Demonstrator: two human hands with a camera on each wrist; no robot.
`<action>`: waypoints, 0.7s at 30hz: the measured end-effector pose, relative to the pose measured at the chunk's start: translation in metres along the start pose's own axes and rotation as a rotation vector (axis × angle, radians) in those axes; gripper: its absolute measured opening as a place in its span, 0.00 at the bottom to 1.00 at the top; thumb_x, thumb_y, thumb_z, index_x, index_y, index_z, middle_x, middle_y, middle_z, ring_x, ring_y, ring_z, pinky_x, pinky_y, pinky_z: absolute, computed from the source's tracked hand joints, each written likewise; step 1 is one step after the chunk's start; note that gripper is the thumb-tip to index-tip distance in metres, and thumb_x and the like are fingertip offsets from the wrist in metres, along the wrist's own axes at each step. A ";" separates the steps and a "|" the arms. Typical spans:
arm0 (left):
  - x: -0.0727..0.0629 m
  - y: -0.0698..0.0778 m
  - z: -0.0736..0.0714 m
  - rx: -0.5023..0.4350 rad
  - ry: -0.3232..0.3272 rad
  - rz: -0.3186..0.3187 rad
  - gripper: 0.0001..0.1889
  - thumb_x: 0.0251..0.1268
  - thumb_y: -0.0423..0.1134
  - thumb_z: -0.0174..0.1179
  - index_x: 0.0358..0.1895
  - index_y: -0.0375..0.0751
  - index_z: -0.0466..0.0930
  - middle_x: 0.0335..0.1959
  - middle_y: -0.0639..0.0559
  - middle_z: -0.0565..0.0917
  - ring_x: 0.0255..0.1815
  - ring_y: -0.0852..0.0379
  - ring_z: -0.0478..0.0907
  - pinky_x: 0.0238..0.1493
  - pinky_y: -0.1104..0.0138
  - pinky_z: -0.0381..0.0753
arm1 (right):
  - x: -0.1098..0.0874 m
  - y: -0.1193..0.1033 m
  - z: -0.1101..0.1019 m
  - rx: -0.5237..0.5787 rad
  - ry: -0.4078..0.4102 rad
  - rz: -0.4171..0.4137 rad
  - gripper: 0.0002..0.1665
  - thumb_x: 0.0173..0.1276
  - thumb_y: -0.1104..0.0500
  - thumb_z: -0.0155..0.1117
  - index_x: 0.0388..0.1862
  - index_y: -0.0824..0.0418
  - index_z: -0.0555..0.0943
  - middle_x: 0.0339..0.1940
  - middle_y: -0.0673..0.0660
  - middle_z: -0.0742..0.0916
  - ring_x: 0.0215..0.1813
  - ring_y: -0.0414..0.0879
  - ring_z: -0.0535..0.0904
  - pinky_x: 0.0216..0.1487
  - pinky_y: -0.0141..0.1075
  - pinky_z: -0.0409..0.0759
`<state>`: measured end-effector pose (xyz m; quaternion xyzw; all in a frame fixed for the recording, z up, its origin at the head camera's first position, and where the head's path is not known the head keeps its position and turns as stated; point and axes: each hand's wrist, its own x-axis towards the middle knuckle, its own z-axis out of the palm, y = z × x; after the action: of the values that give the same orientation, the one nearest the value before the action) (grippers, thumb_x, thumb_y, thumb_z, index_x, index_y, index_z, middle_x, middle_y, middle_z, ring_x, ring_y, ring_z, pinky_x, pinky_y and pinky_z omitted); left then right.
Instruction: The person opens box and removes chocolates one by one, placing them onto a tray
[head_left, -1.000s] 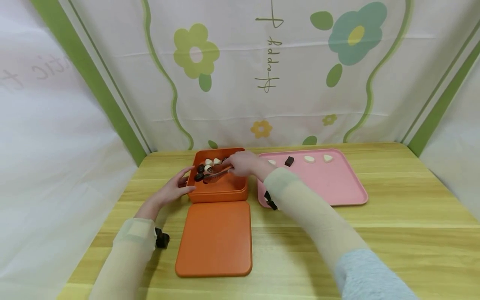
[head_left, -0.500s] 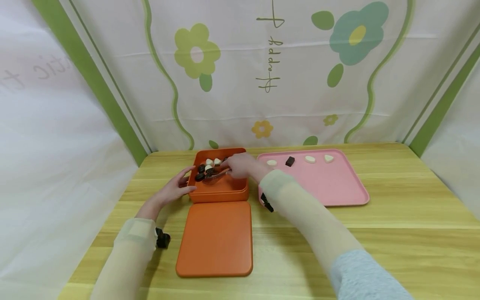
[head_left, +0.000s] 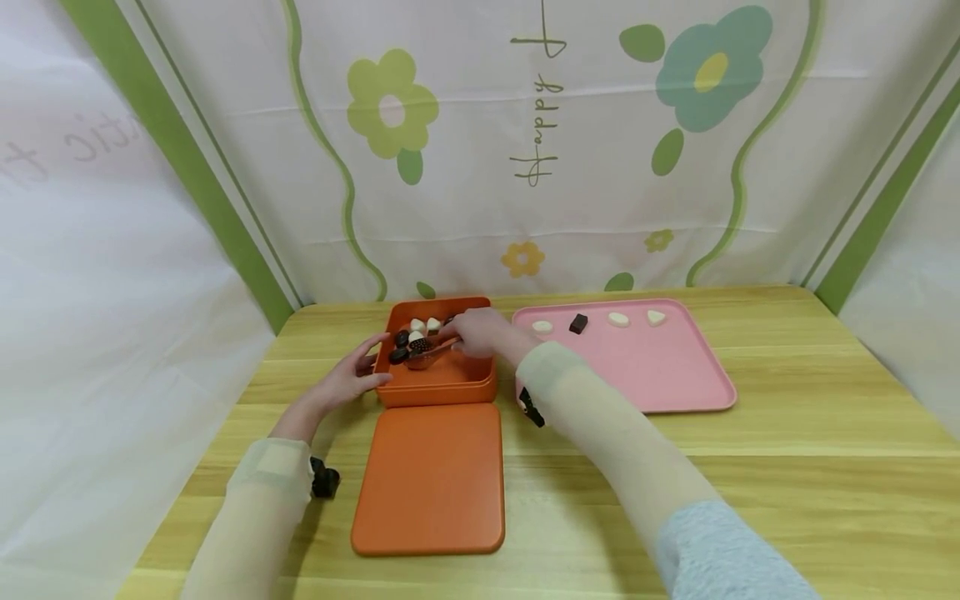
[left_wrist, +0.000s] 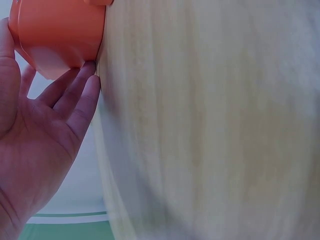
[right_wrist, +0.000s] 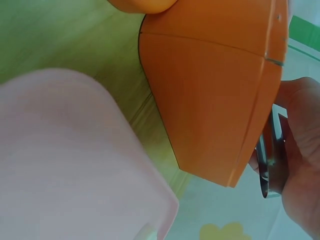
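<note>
My right hand (head_left: 480, 331) grips metal tongs (head_left: 441, 347) over the orange box (head_left: 465, 388), with their perforated ends low inside among the pieces. In the right wrist view the tongs' looped handle (right_wrist: 271, 155) lies in the palm, beyond the box wall. Several dark round chocolates (head_left: 398, 356) and white ones (head_left: 432, 323) fill the box's left and back part. I cannot tell whether the tongs pinch a piece. My left hand (head_left: 347, 382) touches the box's left wall with spread fingers, thumb toward the front, also seen in the left wrist view.
To the right lies a pink tray (head_left: 637, 367) with a row of pieces along its back: white ovals, a dark brown block (head_left: 578, 323) and a white triangle (head_left: 656, 317). An orange lid (head_left: 429, 483) lies flat in front of the box. A printed cloth hangs behind the table.
The tongs' ends have drawn closer together and lower among the dark pieces. My right hand and forearm have shifted slightly toward me; the left hand stays on the box.
</note>
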<state>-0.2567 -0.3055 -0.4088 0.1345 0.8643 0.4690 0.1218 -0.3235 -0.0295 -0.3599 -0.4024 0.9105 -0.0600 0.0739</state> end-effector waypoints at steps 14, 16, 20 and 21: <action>0.000 0.000 0.000 0.026 0.000 -0.012 0.39 0.71 0.37 0.58 0.79 0.46 0.46 0.72 0.26 0.56 0.71 0.30 0.54 0.66 0.41 0.57 | -0.015 0.019 -0.013 0.186 0.010 -0.009 0.21 0.71 0.58 0.61 0.63 0.52 0.80 0.58 0.52 0.83 0.53 0.46 0.77 0.54 0.40 0.74; -0.001 0.000 0.000 0.032 0.000 -0.005 0.39 0.71 0.38 0.58 0.79 0.45 0.45 0.71 0.25 0.57 0.71 0.30 0.55 0.66 0.40 0.57 | -0.018 0.024 -0.014 0.215 0.015 -0.027 0.21 0.71 0.58 0.61 0.63 0.52 0.80 0.58 0.51 0.83 0.50 0.45 0.77 0.52 0.38 0.74; -0.001 -0.001 0.000 0.031 0.002 0.002 0.39 0.71 0.37 0.58 0.79 0.44 0.45 0.70 0.24 0.58 0.70 0.30 0.56 0.65 0.41 0.59 | -0.026 0.031 -0.020 0.248 0.035 -0.060 0.21 0.72 0.58 0.61 0.63 0.54 0.80 0.56 0.51 0.84 0.40 0.45 0.76 0.44 0.37 0.72; 0.000 -0.001 0.000 0.030 0.003 0.004 0.39 0.71 0.37 0.58 0.79 0.43 0.45 0.70 0.24 0.58 0.70 0.30 0.57 0.65 0.41 0.59 | -0.028 0.033 -0.022 0.252 0.041 -0.070 0.21 0.72 0.58 0.61 0.63 0.55 0.80 0.56 0.52 0.84 0.40 0.45 0.75 0.43 0.37 0.72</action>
<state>-0.2565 -0.3061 -0.4100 0.1373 0.8711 0.4566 0.1178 -0.3321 0.0145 -0.3415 -0.4201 0.8825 -0.1846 0.1031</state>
